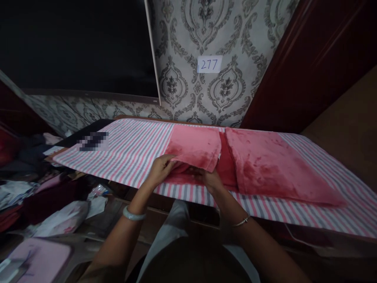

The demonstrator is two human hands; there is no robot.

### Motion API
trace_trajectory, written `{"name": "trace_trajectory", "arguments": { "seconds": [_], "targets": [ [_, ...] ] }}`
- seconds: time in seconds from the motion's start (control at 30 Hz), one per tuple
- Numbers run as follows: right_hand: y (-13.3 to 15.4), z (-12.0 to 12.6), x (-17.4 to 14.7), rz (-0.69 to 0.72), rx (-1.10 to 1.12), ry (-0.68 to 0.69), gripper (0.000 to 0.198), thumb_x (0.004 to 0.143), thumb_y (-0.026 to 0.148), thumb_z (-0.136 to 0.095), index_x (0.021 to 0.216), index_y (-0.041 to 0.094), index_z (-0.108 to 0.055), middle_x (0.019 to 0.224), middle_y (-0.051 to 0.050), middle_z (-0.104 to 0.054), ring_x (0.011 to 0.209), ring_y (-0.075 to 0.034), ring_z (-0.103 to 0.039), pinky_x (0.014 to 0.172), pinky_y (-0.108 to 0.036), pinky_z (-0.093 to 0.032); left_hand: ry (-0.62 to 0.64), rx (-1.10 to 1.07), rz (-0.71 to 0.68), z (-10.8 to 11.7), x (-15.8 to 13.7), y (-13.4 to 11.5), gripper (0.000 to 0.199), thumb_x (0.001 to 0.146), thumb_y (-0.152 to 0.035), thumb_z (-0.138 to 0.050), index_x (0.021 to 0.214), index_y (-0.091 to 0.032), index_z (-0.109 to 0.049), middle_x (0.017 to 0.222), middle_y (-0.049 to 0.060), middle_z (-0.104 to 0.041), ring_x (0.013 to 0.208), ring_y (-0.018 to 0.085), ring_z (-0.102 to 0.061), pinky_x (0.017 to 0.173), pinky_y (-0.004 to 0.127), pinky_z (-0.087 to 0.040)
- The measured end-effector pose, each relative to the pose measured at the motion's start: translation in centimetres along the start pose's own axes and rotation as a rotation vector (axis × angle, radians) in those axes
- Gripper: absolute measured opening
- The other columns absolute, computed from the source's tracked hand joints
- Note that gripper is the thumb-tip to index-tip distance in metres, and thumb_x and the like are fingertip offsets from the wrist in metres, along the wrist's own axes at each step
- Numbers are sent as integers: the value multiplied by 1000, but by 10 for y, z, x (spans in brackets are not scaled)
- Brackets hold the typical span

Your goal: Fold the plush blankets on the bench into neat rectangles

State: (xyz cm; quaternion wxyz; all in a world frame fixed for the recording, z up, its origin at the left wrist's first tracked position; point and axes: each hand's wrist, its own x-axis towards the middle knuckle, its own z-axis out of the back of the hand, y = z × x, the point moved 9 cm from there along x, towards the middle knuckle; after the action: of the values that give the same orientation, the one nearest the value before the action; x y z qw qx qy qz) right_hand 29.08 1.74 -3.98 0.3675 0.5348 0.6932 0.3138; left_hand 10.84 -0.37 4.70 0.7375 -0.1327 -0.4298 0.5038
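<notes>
A pink-red plush cloth (pixel 271 165), perhaps a garment, lies partly folded on a striped cover (pixel 132 145). Its left part is a lighter pink flap (pixel 196 143), turned over a deeper red layer (pixel 228 169). My left hand (pixel 161 169) pinches the near left edge of this flap, lifting it a little. At the flap's near right corner, my right hand (pixel 209 180) grips the edge, with its fingers partly hidden underneath. Close to that corner, a small white bit, maybe a label, shows at the flap's right edge.
A large dark television (pixel 79 47) hangs at the back left. A paper marked 277 (pixel 209 64) is stuck on the patterned wall. Heaped clothes (pixel 55 196) and a pink stool-like seat (pixel 38 259) are at the left. A dark red panel (pixel 294 74) slants at the right.
</notes>
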Motion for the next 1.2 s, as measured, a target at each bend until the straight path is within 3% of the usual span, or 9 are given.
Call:
{"name": "trace_trajectory", "arguments": {
  "seconds": [0.1, 0.27, 0.5, 0.6, 0.73, 0.87, 0.93, 1.07, 1.2],
  "targets": [
    [-6, -6, 3, 10, 183, 0, 44, 65, 17, -80, 104, 25, -62, 92, -1, -74, 83, -20, -72, 73, -35, -62, -8, 5, 8, 6, 7, 1, 33, 91, -36, -51, 103, -17, -74, 99, 7, -77, 91, 22, -70, 81, 30, -53],
    [-48, -25, -1, -245, 219, 69, 13, 77, 8, -65, 85, 19, -64, 87, -6, -73, 85, -18, -72, 84, -32, -60, -17, -19, -4, 11, 17, -1, 30, 89, -31, -51, 101, -15, -74, 96, 6, -77, 88, 21, -71, 81, 29, -52],
    [-60, -35, -9, -484, -125, 158, 5, 88, 16, -55, 86, 19, -59, 83, -4, -70, 57, -14, -65, 57, -29, -57, -27, 9, -11, 14, 19, -3, 26, 88, -28, -53, 101, -18, -74, 96, 5, -78, 88, 20, -71, 82, 29, -53],
    [-56, -41, -9, -497, -288, 225, 5, 88, 23, -57, 86, 19, -57, 78, -2, -68, 48, -11, -57, 48, -24, -50, -17, 57, -32, 14, 17, -4, 27, 89, -28, -54, 103, -19, -74, 97, 6, -78, 89, 20, -71, 81, 29, -53],
    [-49, -57, 3, -270, -415, 256, 13, 80, 21, -63, 93, 20, -61, 76, 1, -66, 53, -11, -55, 53, -24, -50, -40, 123, -77, 16, 15, -10, 28, 87, -25, -53, 105, -18, -73, 101, 7, -77, 92, 21, -71, 83, 30, -53],
    [-25, -80, 10, 248, -601, 239, 29, 74, 16, -59, 100, 23, -67, 97, -1, -72, 93, -20, -65, 92, -37, -52, -52, 150, -129, 19, 16, -21, 28, 90, -27, -50, 103, -18, -73, 100, 8, -77, 93, 21, -71, 83, 31, -53],
    [-24, -91, 7, 387, -691, 274, 28, 73, 16, -57, 97, 23, -69, 101, -3, -73, 101, -24, -64, 102, -43, -47, -46, 155, -136, 19, 17, -24, 28, 91, -28, -49, 103, -18, -73, 99, 8, -76, 92, 21, -71, 83, 31, -53],
    [-36, -103, 8, 428, -906, 269, 21, 73, 25, -66, 93, 22, -69, 96, -9, -73, 96, -31, -65, 96, -49, -49, -28, 175, -134, 15, 18, -26, 27, 92, -29, -50, 104, -20, -72, 100, 7, -76, 94, 21, -70, 84, 32, -53],
    [-41, -108, 16, 430, -883, 157, 26, 70, 26, -71, 95, 23, -67, 107, -12, -71, 119, -35, -56, 112, -49, -37, 3, 216, -180, 9, 14, -35, 25, 91, -25, -51, 104, -20, -72, 99, 7, -75, 93, 22, -70, 84, 33, -53]
  ]
}}
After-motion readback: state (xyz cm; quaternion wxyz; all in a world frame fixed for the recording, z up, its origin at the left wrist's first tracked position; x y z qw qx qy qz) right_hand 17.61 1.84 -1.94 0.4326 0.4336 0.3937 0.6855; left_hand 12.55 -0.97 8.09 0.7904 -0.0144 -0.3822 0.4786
